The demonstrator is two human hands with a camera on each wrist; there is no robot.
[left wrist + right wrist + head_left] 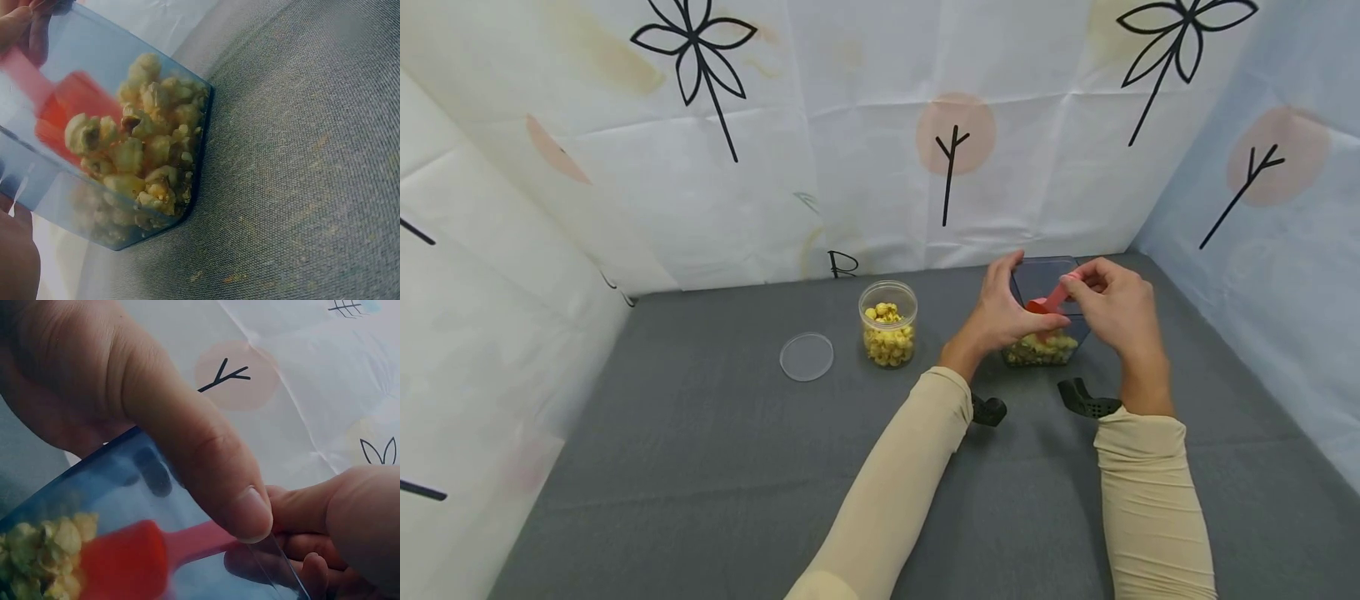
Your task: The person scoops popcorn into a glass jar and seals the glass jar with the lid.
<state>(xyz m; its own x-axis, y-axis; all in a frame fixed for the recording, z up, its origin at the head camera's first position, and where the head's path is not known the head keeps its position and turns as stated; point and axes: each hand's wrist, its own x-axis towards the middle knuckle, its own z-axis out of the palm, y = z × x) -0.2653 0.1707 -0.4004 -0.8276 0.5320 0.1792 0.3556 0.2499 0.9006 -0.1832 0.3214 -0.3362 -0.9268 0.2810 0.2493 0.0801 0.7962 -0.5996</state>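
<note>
A bluish see-through plastic container [1081, 331] with an angular rim holds popcorn [156, 144]. My left hand [1000, 312] grips it from the left, the thumb laid across its near side. Between its thumb and fingers, my right hand [1116, 307] pinches the pink handle of a red scoop [128, 559]. The scoop's bowl is inside the container, against the popcorn, as the left wrist view shows. Part of the container is hidden behind my left hand in the head view.
Left of my hands, an uncovered clear jar [889, 337] of yellow popcorn stands on the grey cloth-covered table [715, 467]. Beside it lies a round clear lid [806, 357]. A patterned white cloth wall [865, 192] rises right behind the container, and another closes off the right side.
</note>
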